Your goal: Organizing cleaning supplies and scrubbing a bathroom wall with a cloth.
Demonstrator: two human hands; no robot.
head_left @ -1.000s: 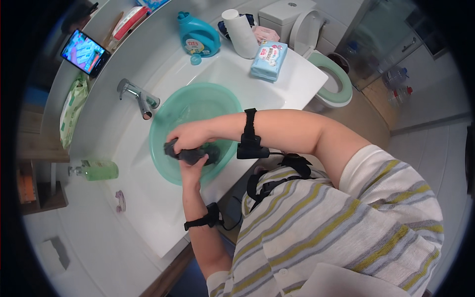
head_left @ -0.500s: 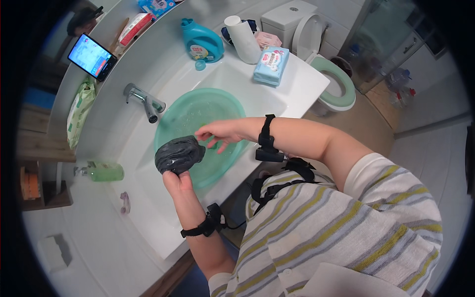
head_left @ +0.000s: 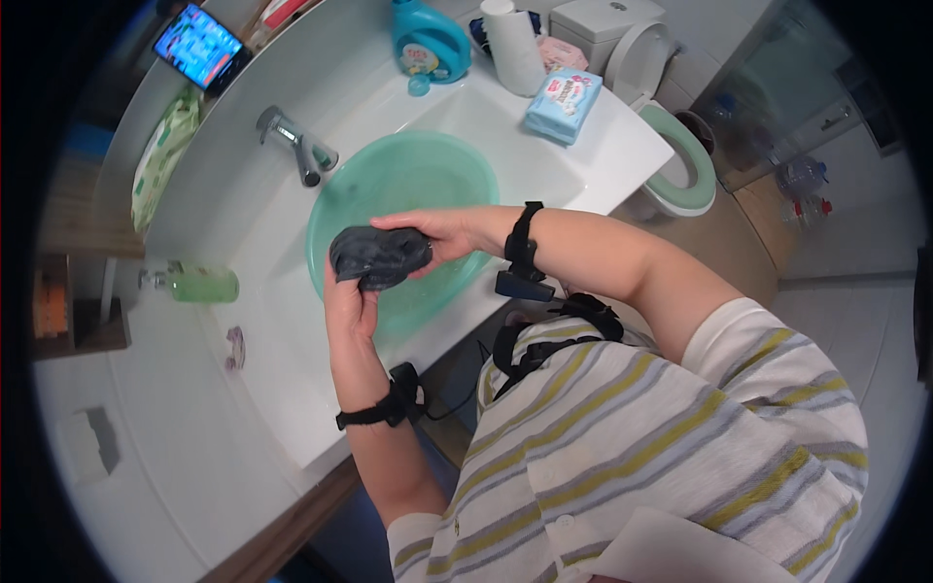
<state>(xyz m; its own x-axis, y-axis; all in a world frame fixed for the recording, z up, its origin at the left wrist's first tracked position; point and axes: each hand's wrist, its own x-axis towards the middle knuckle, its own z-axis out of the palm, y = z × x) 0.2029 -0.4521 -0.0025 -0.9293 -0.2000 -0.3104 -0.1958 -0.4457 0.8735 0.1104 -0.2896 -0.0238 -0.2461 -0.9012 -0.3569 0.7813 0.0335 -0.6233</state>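
A dark grey wet cloth [head_left: 374, 257], bunched up, is held above the near side of a green plastic basin [head_left: 428, 165] that sits in the white sink. My left hand [head_left: 347, 303] grips the cloth from below. My right hand [head_left: 437, 233] holds its right end, fingers laid over the top. Both wrists wear black straps.
A chrome tap [head_left: 292, 141] stands behind the basin. A green soap bottle [head_left: 199, 285] lies at the left. A blue detergent jug [head_left: 428, 44], a paper roll [head_left: 512, 44] and a blue wipes pack [head_left: 564, 102] stand on the counter. A phone [head_left: 197, 44] glows top left; a toilet [head_left: 680, 160] stands at the right.
Both hands have lifted the cloth out of the basin and now hold it bunched above the basin's near rim.
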